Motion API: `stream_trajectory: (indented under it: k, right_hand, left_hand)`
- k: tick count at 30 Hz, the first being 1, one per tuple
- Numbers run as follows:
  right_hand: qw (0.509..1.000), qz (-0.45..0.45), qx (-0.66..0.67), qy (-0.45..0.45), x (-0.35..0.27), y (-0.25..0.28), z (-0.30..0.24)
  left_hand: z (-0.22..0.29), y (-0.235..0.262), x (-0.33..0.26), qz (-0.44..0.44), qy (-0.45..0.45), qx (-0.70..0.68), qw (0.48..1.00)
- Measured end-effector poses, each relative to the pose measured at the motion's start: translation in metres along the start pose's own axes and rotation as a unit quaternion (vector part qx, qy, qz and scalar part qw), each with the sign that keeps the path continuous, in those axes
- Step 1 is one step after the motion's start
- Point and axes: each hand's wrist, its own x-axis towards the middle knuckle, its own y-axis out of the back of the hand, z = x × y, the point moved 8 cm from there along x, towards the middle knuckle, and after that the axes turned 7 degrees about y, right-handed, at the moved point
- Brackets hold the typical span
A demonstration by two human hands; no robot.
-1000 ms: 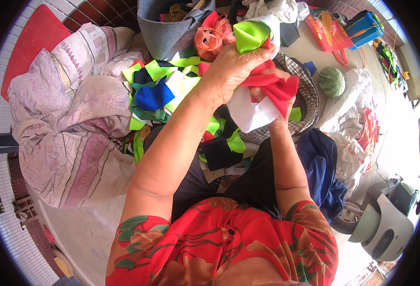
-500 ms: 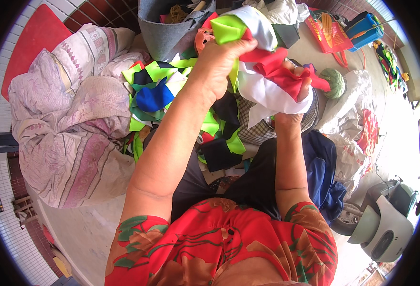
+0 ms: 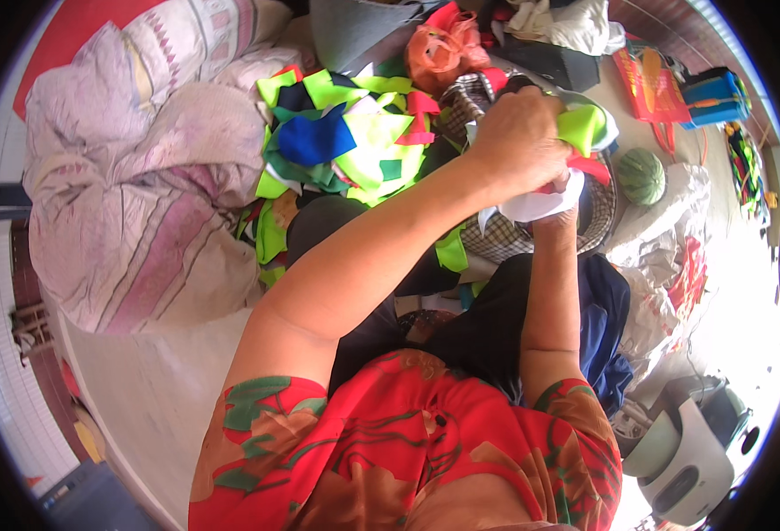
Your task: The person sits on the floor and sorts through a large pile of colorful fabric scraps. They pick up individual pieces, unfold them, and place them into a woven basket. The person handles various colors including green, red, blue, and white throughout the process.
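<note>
My left hand (image 3: 518,142) is closed over a bunched bundle of fabric scraps (image 3: 542,203), white below with neon green (image 3: 585,128) and red pieces sticking out. My right hand (image 3: 556,216) comes up from underneath and grips the same bundle; the cloth hides most of its fingers. Both hands are held above a checked cloth (image 3: 523,241) in front of me. A loose pile of neon green, blue and red scraps (image 3: 346,142) lies to the left of my hands.
A big pink-and-white bundle of bedding (image 3: 142,177) fills the left. A grey tub (image 3: 355,26) and an orange plastic bag (image 3: 443,49) stand behind the pile. A green striped ball (image 3: 642,175), a red bag (image 3: 647,84) and a blue box (image 3: 713,93) lie right. A grey-white appliance (image 3: 691,442) stands at lower right.
The bundle was opened out and lifted half a second ago; now both hands have squeezed it into a tight wad, lower and further right.
</note>
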Motion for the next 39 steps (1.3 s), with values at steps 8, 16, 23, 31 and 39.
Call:
stream_trajectory:
  k: [8,16,23,31,39]
  right_hand:
    - [0.994,-0.024,0.063,-0.088,-0.005,-0.03,0.038]
    - [0.99,-0.099,0.086,-0.055,0.028,-0.082,0.08]
    - [0.879,-0.158,-0.45,0.015,0.036,-0.115,0.183]
    - [0.892,-0.209,-0.391,-0.087,-0.004,-0.03,0.164]
    - [0.62,-0.103,-0.777,-0.046,0.023,0.051,0.014]
  left_hand:
    - [0.012,-0.003,-0.013,0.029,0.027,0.215,0.976]
    - [0.064,0.053,-0.03,0.268,-0.208,0.081,0.937]
    - [0.074,0.042,-0.03,0.261,-0.291,0.003,0.92]
    - [0.051,0.071,-0.019,0.276,-0.244,-0.055,0.928]
    - [0.024,0.07,-0.002,0.194,-0.087,-0.165,0.963]
